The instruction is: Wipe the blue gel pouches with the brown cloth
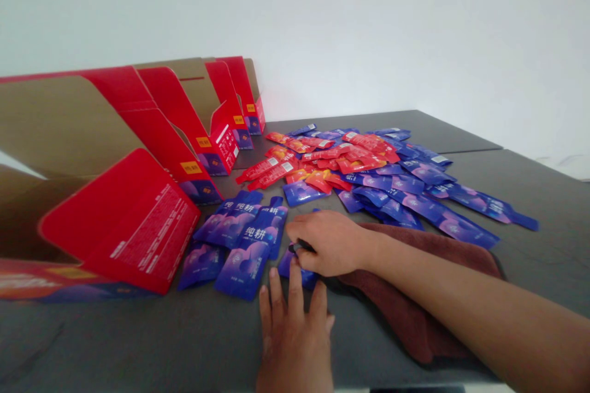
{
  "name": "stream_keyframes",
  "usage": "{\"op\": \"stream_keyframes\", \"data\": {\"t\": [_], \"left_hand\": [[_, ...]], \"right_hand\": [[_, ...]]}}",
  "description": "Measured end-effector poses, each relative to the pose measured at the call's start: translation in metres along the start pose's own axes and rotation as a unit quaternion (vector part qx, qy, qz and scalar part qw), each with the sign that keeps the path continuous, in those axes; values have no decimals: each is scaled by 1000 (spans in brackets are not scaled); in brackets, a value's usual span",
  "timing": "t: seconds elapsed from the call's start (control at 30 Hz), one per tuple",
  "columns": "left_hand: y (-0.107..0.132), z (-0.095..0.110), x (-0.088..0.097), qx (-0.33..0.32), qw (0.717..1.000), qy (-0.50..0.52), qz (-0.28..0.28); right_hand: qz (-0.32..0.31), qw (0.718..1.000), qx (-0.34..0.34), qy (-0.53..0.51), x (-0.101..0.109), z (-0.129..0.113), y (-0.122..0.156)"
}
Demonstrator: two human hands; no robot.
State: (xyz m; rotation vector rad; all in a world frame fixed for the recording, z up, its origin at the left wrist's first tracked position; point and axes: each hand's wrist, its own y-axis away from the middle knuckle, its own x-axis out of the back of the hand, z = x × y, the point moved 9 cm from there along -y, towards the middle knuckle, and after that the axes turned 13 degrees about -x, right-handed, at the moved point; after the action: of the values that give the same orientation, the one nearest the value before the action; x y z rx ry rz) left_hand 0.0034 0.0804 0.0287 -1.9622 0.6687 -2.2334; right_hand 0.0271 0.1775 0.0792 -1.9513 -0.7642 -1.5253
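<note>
My right hand [329,242] is closed around a small black object [303,246], mostly hidden by the fingers, so its kind is unclear. Just below it lies a blue-purple pouch [295,279], partly covered by both hands. My left hand [295,338] reaches in from the front edge, fingers stretched out, their tips at that pouch. To the left, several more blue-purple pouches [244,245] overlap in a loose group on the dark table. A brown cloth [415,313] is spread out under my right forearm.
Open red cardboard boxes [152,221] stand in a row along the left, flaps raised. Behind my hands is a wide heap of red pouches [359,153] and blue pouches [415,184]. The grey table [221,344] meets a white wall [350,37] at the back.
</note>
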Motion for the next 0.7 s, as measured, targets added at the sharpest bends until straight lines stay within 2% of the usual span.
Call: {"op": "stream_keyframes", "data": {"t": [0.7], "left_hand": [[1,-1,-1,1,1000,-1,9]], "right_hand": [[-2,1000,-6,-3,0,1,0]]}}
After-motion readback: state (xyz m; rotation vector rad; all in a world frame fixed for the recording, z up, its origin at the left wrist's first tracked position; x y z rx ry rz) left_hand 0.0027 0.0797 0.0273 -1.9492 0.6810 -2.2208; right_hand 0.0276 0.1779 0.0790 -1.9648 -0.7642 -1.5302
